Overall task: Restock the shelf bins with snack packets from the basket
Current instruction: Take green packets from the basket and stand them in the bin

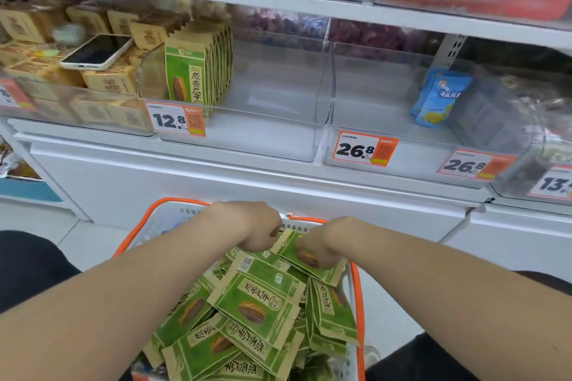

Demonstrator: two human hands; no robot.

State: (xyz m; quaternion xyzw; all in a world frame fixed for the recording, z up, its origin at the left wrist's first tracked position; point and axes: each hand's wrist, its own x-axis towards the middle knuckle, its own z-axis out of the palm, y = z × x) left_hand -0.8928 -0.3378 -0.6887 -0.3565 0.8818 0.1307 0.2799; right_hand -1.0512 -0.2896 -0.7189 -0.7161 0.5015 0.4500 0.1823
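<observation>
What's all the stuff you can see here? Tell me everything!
basket: one, white with orange rim, bottom middle
green packets: many, green and tan, piled in the basket
shelf packets: one upright row, green and tan, left end of the clear bin
clear bin: one, see-through, middle shelf, mostly bare
phone: one, white case, dark screen, lying on the tan packets
tan packets: many, tan, left bin
blue packets: a few, blue, right bin
price tags: several, orange and white, bin fronts
left hand: one, gripping green packets in the basket
right hand: one, gripping a green packet beside it
</observation>
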